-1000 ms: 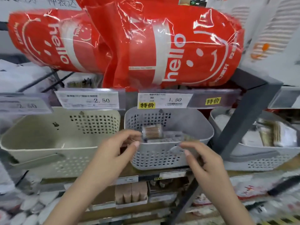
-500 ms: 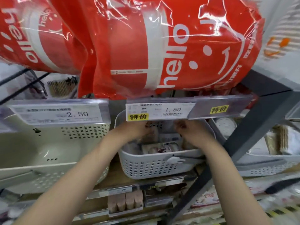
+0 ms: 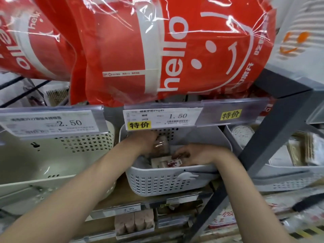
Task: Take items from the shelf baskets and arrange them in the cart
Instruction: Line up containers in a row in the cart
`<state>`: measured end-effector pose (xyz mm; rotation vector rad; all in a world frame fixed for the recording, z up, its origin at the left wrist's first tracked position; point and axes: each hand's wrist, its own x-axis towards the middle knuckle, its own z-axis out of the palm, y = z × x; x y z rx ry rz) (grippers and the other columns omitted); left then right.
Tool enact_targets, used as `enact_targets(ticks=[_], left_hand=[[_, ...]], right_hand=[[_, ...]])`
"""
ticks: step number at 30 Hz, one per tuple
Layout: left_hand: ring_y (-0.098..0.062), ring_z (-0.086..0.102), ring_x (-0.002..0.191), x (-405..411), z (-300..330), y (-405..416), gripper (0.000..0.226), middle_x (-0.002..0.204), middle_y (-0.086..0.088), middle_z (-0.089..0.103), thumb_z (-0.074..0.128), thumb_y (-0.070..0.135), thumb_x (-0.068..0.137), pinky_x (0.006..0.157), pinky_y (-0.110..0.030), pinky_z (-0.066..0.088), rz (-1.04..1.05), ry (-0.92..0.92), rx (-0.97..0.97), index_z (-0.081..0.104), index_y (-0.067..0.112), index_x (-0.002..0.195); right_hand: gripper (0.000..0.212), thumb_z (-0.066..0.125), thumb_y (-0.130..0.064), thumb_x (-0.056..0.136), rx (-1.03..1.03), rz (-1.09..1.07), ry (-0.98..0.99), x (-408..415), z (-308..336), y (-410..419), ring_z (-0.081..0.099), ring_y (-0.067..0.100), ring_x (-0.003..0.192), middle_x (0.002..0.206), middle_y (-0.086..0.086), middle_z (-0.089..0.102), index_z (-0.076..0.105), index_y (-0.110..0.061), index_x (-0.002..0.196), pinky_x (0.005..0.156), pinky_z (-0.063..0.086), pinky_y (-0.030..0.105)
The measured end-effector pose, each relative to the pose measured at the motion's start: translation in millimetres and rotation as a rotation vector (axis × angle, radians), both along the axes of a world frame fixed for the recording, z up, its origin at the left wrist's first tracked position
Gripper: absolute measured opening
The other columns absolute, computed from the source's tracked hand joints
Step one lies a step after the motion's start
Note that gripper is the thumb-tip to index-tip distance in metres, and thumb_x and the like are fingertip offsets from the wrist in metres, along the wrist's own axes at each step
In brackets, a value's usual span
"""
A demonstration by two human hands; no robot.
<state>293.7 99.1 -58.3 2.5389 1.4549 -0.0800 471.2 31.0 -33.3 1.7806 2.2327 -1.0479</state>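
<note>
1. Evidently, the task is judged to be at an early stage: no cart is shown, and packets remain in the grey basket (image 3: 168, 183).
2. The left hand (image 3: 149, 142) is curled round a clear packet (image 3: 160, 143), at 12 o'clock in the basket.
3. The right hand (image 3: 196, 155) is laid with fingers (image 3: 177, 156) on a flat packet (image 3: 168, 163) at 6 o'clock; a firm grasp cannot be confirmed.

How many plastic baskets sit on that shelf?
3: cream basket at left, grey basket in the middle with both hands inside, another grey basket at right, partly hidden behind the post.
</note>
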Motion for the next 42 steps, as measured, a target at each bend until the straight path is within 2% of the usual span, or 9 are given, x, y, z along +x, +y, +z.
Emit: enact_targets(ticks=[5,10,13,16,21,26,32,36,42], left_hand=[[-0.025,0.057,0.110,1,0,0,0.044,0.119,-0.007,0.061,0.068,0.042,0.081,0.093,-0.035,0.047,-0.020,0.111,0.059,0.060,0.017,0.116],[-0.024,0.060,0.101,4,7,-4,0.031,0.110,-0.006,0.064,0.068,0.029,0.079,0.081,-0.033,0.051,0.003,0.172,0.142,0.065,0.015,0.107],[-0.023,0.062,0.097,2,16,-10,0.034,0.106,-0.005,0.066,0.070,0.032,0.076,0.076,-0.032,0.051,0.050,0.117,0.154,0.065,0.017,0.105],[-0.028,0.056,0.114,-5,24,-20,0.044,0.121,-0.007,0.061,0.066,0.036,0.079,0.089,-0.039,0.051,0.102,0.053,0.278,0.059,0.017,0.118],[-0.029,0.048,0.124,-22,40,-55,0.054,0.135,-0.006,0.053,0.064,0.039,0.085,0.095,-0.041,0.046,0.249,-0.112,0.485,0.047,0.018,0.132],[-0.038,0.056,0.105,-27,47,-116,0.058,0.114,-0.016,0.063,0.080,0.028,0.069,0.078,-0.042,0.052,0.403,-0.232,0.804,0.061,0.005,0.118],[-0.021,0.052,0.112,-24,23,-178,0.062,0.121,-0.008,0.059,0.073,0.034,0.074,0.099,-0.022,0.034,0.546,-0.525,0.914,0.054,0.005,0.125],[0.003,0.042,0.111,-24,13,-226,0.061,0.122,0.007,0.052,0.065,0.047,0.081,0.097,-0.006,0.031,0.698,-0.716,0.873,0.044,0.017,0.130],[0.009,0.046,0.112,-41,-10,-308,0.058,0.122,0.028,0.048,0.067,0.056,0.077,0.088,-0.005,0.037,1.042,-0.829,0.778,0.035,0.050,0.124]], right_hand=[[0.039,0.066,-0.037,0.087,0.045,-0.036,-0.067,-1,1,2,0.054,0.017,0.100,0.118,0.007,0.063,0.064,-0.011,0.115,0.081,0.040,0.030],[0.028,0.080,-0.039,0.073,0.229,-0.244,0.205,1,-2,-2,0.056,0.007,0.067,0.072,-0.008,0.062,0.059,-0.021,0.079,0.053,0.039,0.017],[0.037,0.083,-0.034,0.068,0.414,-0.299,0.231,2,-4,-3,0.059,0.011,0.076,0.086,-0.002,0.064,0.062,-0.016,0.092,0.060,0.044,0.024],[0.054,0.088,-0.038,0.058,0.518,-0.346,0.284,4,-5,-1,0.060,0.011,0.085,0.097,-0.006,0.063,0.057,-0.021,0.099,0.067,0.048,0.030],[0.055,0.089,-0.035,0.058,0.648,-0.327,0.470,-1,-3,-5,0.058,0.006,0.087,0.099,-0.012,0.062,0.058,-0.030,0.102,0.070,0.043,0.025],[0.039,0.087,-0.026,0.064,0.772,-0.107,0.658,-11,4,-24,0.055,-0.018,0.083,0.086,-0.031,0.064,0.059,-0.042,0.087,0.066,0.037,0.002],[0.069,0.087,-0.024,0.065,1.107,0.100,0.624,-12,-4,-43,0.045,0.014,0.113,0.118,-0.006,0.051,0.057,-0.016,0.126,0.093,0.036,0.030],[0.068,0.072,-0.038,0.077,1.291,0.295,0.781,-22,-5,-61,0.043,0.012,0.119,0.127,0.003,0.047,0.045,-0.017,0.135,0.097,0.043,0.039],[0.070,0.073,-0.040,0.077,1.102,0.492,0.989,-75,-15,-103,0.039,0.002,0.122,0.127,-0.001,0.047,0.042,-0.016,0.135,0.105,0.037,0.030]])
